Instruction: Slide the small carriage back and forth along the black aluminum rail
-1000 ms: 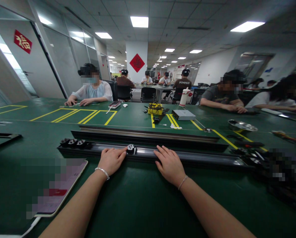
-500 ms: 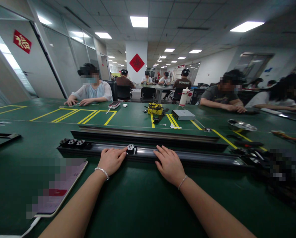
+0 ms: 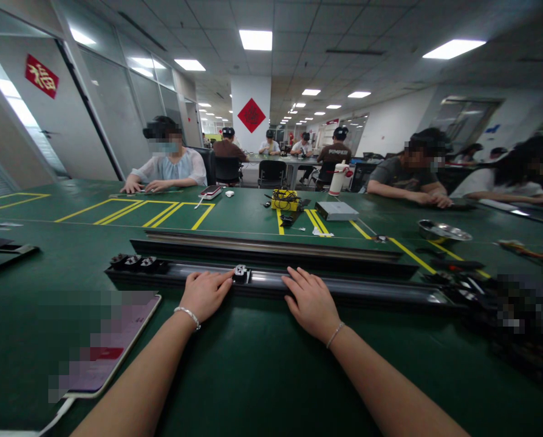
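Observation:
A long black rail lies across the green table in front of me. On its near edge rests my left hand, fingers laid out flat, the fingertips beside a small black-and-white part seated in the rail. My right hand lies on the rail further right with its fingers spread, holding nothing. Several similar small parts sit at the rail's left end. Behind it is a second long black profile.
A phone with a white cable lies at near left. Dark parts crowd the rail's right end. Further back are a yellow object with cables, a grey box and a metal bowl. People sit around the table.
Both my hands stay where they were on the rail. At the far left edge, a dark flat object now shows over the black frame.

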A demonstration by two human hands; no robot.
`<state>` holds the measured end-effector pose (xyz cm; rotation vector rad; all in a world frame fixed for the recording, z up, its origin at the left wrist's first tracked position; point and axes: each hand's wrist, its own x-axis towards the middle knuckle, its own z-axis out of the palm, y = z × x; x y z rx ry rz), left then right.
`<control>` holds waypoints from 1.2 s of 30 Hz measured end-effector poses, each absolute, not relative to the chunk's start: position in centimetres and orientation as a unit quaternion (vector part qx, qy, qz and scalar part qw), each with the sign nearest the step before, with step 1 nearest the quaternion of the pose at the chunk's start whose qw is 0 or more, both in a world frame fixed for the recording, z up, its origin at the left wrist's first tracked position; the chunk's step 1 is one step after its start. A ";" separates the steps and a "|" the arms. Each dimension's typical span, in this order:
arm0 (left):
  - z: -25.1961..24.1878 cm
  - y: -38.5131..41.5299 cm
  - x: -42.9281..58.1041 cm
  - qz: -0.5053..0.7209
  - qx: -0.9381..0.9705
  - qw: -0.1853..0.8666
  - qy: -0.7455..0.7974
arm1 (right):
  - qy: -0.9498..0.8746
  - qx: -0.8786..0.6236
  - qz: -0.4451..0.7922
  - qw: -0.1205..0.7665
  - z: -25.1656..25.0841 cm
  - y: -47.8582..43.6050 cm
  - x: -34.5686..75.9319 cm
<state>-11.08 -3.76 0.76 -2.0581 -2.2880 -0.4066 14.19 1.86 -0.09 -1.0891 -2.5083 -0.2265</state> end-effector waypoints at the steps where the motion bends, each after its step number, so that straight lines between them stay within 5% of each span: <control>1: 0.8 -3.8 -11.1 -0.131 -0.664 0.019 -0.736 | -0.896 -0.388 -0.081 0.199 -0.1 1.9 14.2; 36: 1.1 -3.8 -10.9 -0.121 -0.658 0.001 -0.743 | -0.896 -0.388 -0.091 0.195 0.0 1.8 14.2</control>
